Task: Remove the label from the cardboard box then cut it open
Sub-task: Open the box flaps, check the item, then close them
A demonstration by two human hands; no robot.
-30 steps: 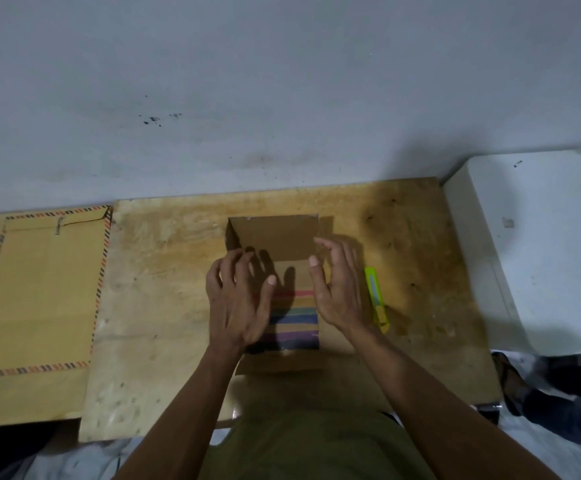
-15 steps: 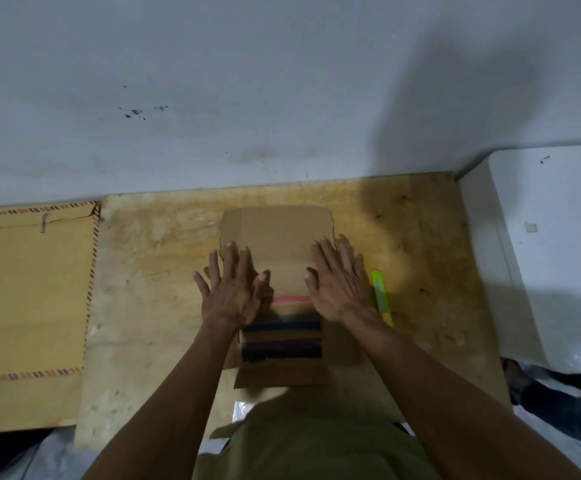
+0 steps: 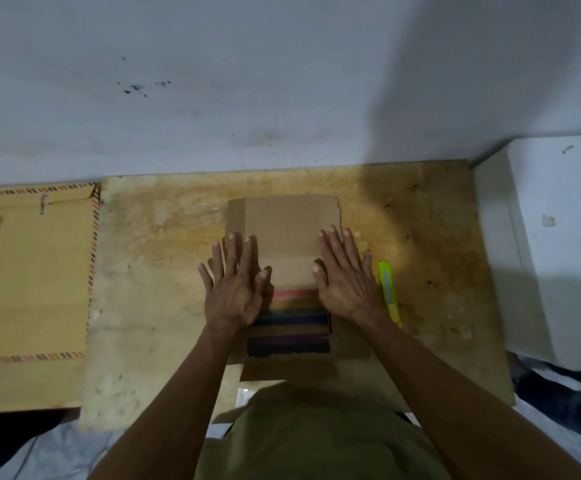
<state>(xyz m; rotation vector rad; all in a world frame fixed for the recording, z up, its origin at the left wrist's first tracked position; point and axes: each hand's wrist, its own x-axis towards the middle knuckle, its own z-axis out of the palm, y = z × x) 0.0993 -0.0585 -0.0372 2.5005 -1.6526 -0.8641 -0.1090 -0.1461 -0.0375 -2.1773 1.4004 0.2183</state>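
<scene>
The counter [image 3: 150, 306] is a worn wooden board; the flattened cardboard box [image 3: 283, 225] lies at its centre, far flap toward the wall, striped panel [image 3: 290, 327] nearest the person. No label can be made out on the upward face. The left hand [image 3: 235, 289] and right hand [image 3: 346, 284] lie open, palms down, fingers spread, each pressing one side of the box and gripping nothing. The step appears to be flattening the opened box. For a good result, pressure should stay even on both sides and travel outward along the creases so the panels lie flush. The utility knife [image 3: 389, 292] rests just beside the right hand, untouched.
</scene>
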